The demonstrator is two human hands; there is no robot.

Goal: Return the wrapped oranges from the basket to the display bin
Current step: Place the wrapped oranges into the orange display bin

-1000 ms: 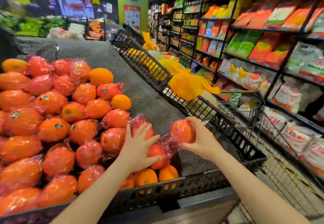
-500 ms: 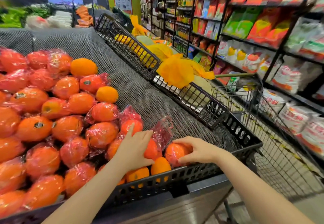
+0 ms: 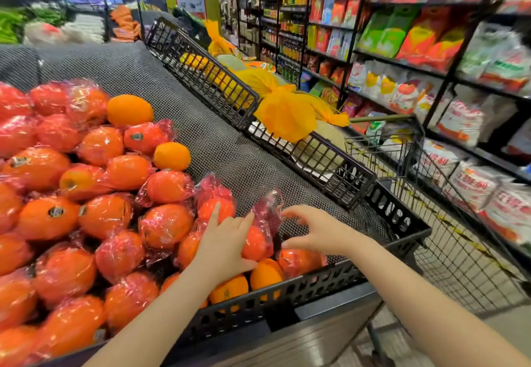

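Observation:
The display bin (image 3: pixel 316 284) has a black slotted rim and a grey mesh liner (image 3: pixel 230 148). A pile of oranges in red-tinted plastic wrap (image 3: pixel 106 214) fills its left side. One wrapped orange (image 3: pixel 301 260) lies in the front right corner against the rim. My right hand (image 3: pixel 319 230) hovers just above it, fingers curled and apart, holding nothing. My left hand (image 3: pixel 227 241) lies flat with spread fingers on the neighbouring wrapped oranges (image 3: pixel 255 244). The wire basket (image 3: pixel 448 251) stands to the right of the bin; its contents are hard to make out.
A few unwrapped oranges (image 3: pixel 129 109) sit among the pile. A second black bin (image 3: pixel 324 162) behind holds fruit tied in yellow net (image 3: pixel 284 110). Shelves of packaged goods (image 3: pixel 431 50) line the right side of the aisle.
My right hand brought a wrapped orange down into the bin's front right corner and let go of it. My left hand stayed on the pile.

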